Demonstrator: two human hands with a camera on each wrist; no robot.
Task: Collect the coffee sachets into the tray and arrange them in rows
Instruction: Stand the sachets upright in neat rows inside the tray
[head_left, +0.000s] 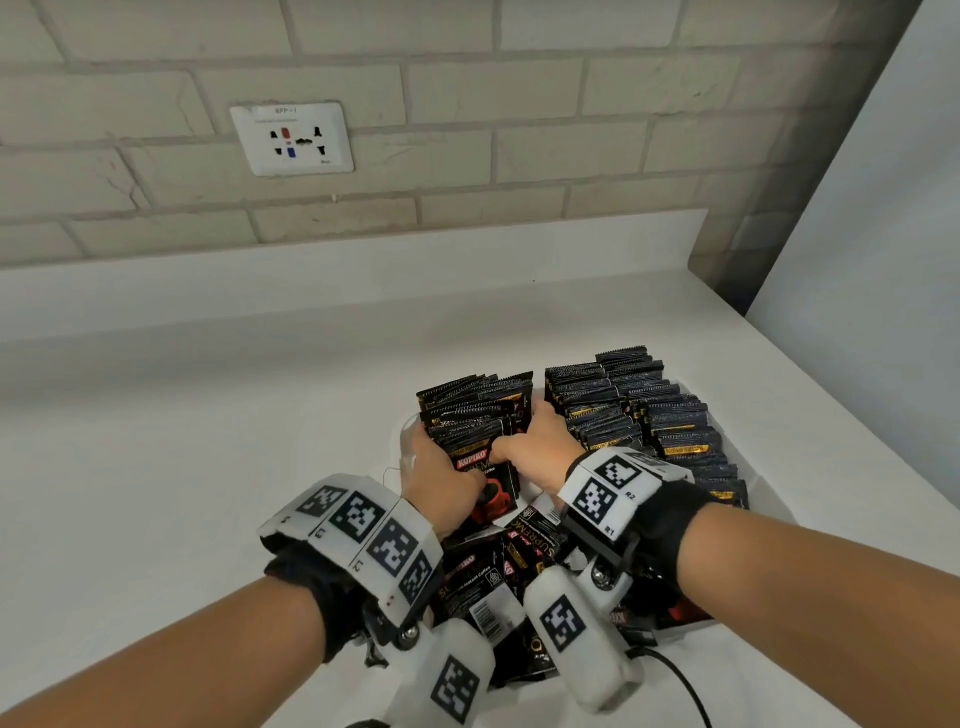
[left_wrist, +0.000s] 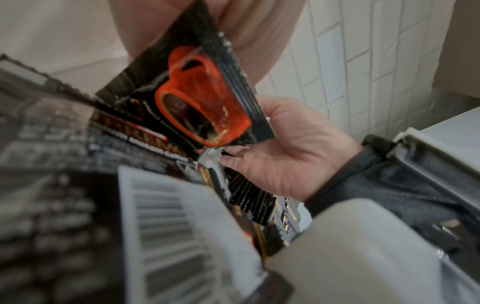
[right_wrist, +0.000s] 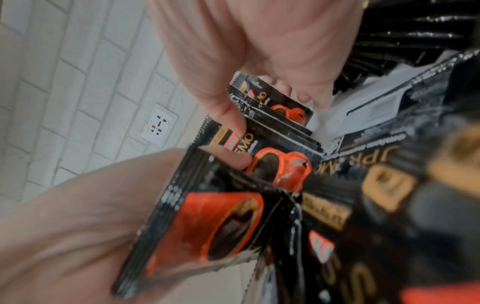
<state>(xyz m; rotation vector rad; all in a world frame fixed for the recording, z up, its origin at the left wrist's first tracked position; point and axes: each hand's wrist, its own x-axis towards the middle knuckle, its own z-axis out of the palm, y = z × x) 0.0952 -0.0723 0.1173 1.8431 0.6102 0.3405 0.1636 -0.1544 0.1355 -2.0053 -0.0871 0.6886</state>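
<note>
left hand (head_left: 434, 470) and right hand (head_left: 540, 441) clamp a bundle of upright Kopiko sachets (head_left: 475, 415) from either side, at the tray's (head_left: 408, 431) left end | advice: squeeze evenly, square edges, seat beside the neighbours | count: two finished rows (head_left: 639, 410), one forming; loose sachets (head_left: 498, 571) near wrists, too jumbled to count | one white table (head_left: 208, 415)

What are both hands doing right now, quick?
Left hand: grips the left side of a stack of sachets.
Right hand: grips the same stack's right side.
</note>
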